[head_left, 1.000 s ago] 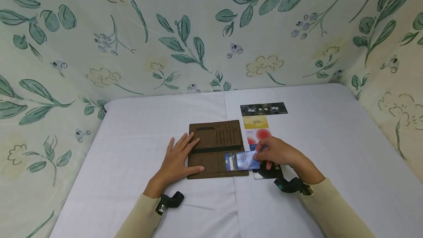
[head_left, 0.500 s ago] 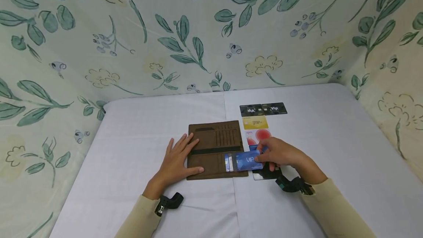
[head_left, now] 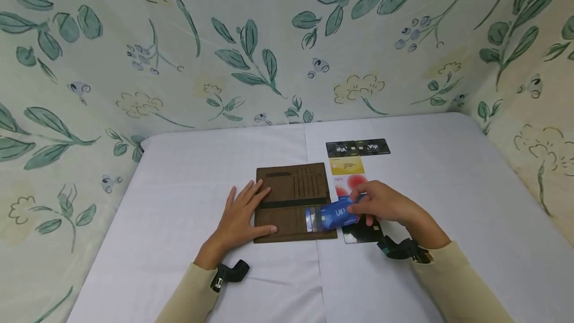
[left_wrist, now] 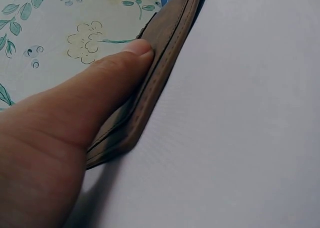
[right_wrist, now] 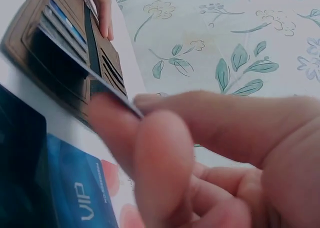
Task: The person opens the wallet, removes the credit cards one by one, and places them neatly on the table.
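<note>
An unfolded brown wallet (head_left: 287,183) lies on the white cloth. My left hand (head_left: 239,221) rests spread on its left side, and in the left wrist view the thumb (left_wrist: 120,68) presses on the stitched near edge. With thumb and fingers, my right hand (head_left: 383,203) pinches a blue VIP card (head_left: 334,216) by its right end. The card is tilted over the wallet's lower right slots, where several other cards (head_left: 311,220) show. Seen from the right wrist, the pinched card is nearly edge-on. Whether its left end is still in a slot, I cannot tell.
Right of the wallet runs a column of cards: two black Vip cards (head_left: 373,147) at the top, a yellow card (head_left: 347,165), a white card with red circles (head_left: 357,182), a blue VIP card (right_wrist: 80,188) partly hidden by my hand, and a black card (head_left: 362,232).
My right hand has shifted slightly right, and the blue card's right end has come up and right, leaving it tilted. My left hand and the wallet stay put.
</note>
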Motion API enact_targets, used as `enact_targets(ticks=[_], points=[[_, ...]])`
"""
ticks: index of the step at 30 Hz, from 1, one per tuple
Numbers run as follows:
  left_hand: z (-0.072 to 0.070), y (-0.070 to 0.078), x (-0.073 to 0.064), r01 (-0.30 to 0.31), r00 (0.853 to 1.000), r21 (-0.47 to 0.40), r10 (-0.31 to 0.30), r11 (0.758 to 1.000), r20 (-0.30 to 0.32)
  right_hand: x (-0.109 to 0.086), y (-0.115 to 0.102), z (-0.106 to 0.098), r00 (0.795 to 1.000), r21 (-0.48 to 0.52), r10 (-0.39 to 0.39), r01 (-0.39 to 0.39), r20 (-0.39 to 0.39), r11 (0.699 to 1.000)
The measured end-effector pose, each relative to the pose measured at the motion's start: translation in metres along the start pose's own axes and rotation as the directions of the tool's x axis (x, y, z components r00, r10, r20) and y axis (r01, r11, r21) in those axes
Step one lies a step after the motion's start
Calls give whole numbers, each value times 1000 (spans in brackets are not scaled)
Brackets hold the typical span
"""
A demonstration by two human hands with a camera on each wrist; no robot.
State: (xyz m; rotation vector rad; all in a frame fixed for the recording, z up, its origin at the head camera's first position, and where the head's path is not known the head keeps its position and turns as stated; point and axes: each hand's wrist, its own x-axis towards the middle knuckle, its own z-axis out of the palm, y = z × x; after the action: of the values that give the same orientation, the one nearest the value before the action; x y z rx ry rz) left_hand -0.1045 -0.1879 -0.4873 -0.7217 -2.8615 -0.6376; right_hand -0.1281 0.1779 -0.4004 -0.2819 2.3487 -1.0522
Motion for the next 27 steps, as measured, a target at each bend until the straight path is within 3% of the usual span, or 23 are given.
enact_targets(ticks=[17, 23, 27], points=[[-1, 2, -1, 3, 1000, -8, -3, 1000, 7, -1, 12, -14, 989, 190, -27, 54, -146, 980], [-1, 2, -2, 0, 1000, -11, 0, 1000, -6, -5, 18, -25, 971, 260, -23, 87, -239, 962], [-1, 0, -1, 1, 1000, -9, -1, 1000, -1, -6, 23, -32, 952, 245, -16, 94, -305, 965]])
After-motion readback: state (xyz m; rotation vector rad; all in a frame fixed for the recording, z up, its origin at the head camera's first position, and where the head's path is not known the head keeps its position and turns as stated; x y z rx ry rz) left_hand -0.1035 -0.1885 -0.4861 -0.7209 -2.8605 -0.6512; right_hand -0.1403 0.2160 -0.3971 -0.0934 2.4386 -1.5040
